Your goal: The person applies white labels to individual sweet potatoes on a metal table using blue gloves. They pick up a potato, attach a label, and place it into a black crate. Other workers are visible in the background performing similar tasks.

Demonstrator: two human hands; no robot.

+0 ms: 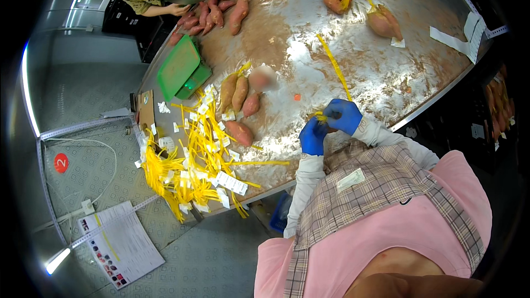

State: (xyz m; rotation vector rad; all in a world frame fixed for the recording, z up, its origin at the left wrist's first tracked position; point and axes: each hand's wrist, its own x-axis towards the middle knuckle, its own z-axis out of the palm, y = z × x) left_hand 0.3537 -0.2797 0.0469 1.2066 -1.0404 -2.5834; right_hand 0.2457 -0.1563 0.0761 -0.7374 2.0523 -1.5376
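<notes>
Both of my hands wear blue gloves and meet at the near edge of the metal table. My left hand (pixel 313 137) pinches a bunched end of yellow mesh netting (pixel 319 116). The fingers of my right hand (pixel 342 116) are closed on the same netting, close against the left. A long yellow mesh strip (pixel 334 67) stretches away across the table from behind my right hand; whether it is the same piece is hidden. Left of my hands lie a loose sweet potato (pixel 239 133) and a netted bundle of sweet potatoes (pixel 239 92).
A heap of yellow mesh nets (pixel 187 171) with white labels covers the table's left corner. Behind it stands a green plastic basket (pixel 179 66). Loose sweet potatoes (pixel 238 15) lie before a co-worker's hand (pixel 178 9). Netted sweet potatoes (pixel 385 22) and white label strips (pixel 469 38) lie far right.
</notes>
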